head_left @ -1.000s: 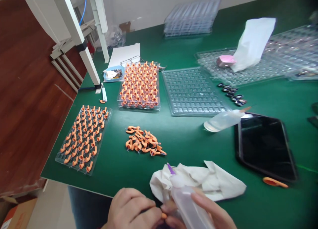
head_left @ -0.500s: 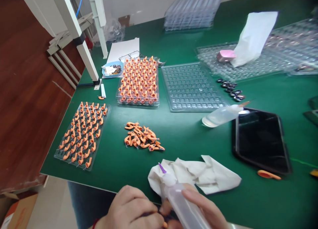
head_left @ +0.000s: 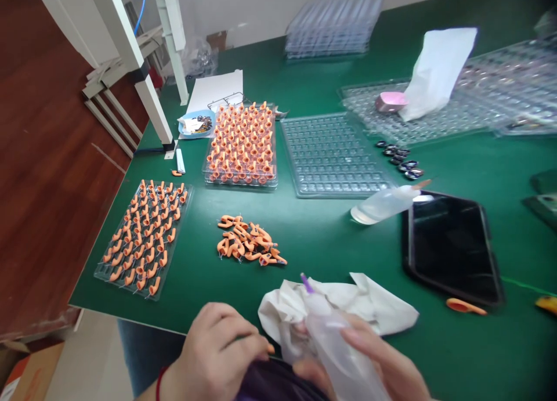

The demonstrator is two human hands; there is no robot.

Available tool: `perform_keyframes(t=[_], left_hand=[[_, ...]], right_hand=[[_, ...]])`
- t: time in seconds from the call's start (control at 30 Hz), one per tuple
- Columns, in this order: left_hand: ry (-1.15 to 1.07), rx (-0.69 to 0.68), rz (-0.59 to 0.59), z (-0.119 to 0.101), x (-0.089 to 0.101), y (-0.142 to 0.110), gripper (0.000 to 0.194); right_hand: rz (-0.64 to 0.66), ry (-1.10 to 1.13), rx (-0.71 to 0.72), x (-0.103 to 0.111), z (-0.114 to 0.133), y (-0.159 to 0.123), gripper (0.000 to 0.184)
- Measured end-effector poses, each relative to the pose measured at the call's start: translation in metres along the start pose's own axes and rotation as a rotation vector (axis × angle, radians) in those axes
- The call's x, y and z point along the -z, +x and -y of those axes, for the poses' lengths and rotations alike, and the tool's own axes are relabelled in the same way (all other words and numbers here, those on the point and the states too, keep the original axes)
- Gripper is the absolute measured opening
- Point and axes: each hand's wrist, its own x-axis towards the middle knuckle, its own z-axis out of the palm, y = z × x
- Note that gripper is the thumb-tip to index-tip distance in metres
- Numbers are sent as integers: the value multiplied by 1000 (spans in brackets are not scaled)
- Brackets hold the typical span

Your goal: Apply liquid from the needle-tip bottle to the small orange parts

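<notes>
On green table (head_left: 331,238): left hand (head_left: 217,360) pinching orange piece (head_left: 270,349), right hand (head_left: 369,366) gripping squeeze bottle (head_left: 335,349).

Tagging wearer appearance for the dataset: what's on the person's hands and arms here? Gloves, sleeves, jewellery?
Both hands are bare, no gloves. The left hand has a thin red cord or band around the wrist; no sleeve shows above it. The right hand shows no ring or band in the part in view, and its wrist is cut off by the frame edge. Fingers of both are uncovered, with fairly long nails on the right.
</notes>
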Motion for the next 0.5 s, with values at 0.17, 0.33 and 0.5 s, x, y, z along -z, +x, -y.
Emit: perform_keyframes(t=[0.17,0.33,0.5], left_hand=[[133,76,-67,2,-11,0,11],[169,72,-70,-1,-19,2,10],[154,-17,-89,-3,-21,4,12]], right_hand=[[18,-58,70,-10,-3,25,59],[-93,56,-24,-22,8,24,59],[-152,53,-4,-34,12,19,57]])
